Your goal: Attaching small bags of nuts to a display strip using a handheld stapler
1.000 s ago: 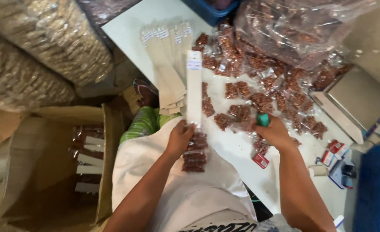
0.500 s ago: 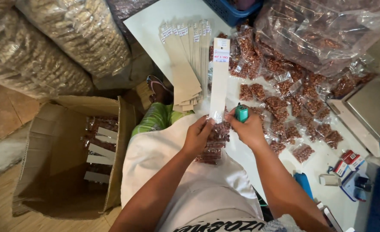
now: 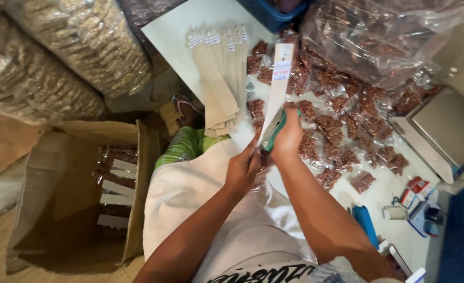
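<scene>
Left hand (image 3: 242,169) pinching, right hand (image 3: 288,135) gripping.

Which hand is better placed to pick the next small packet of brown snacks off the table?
Probably the right hand: it sits nearest the loose snack packets, though it grips a green stapler. The left hand pinches the cardboard strip lower down.

It was a small home packing workshop: small packets of brown snacks (image 3: 347,131) covered the white desk (image 3: 179,36), bulk plastic sacks (image 3: 59,57) stood alongside, a weighing scale (image 3: 441,131) sat nearby, and a cardboard box (image 3: 53,209) held finished strips.
</scene>
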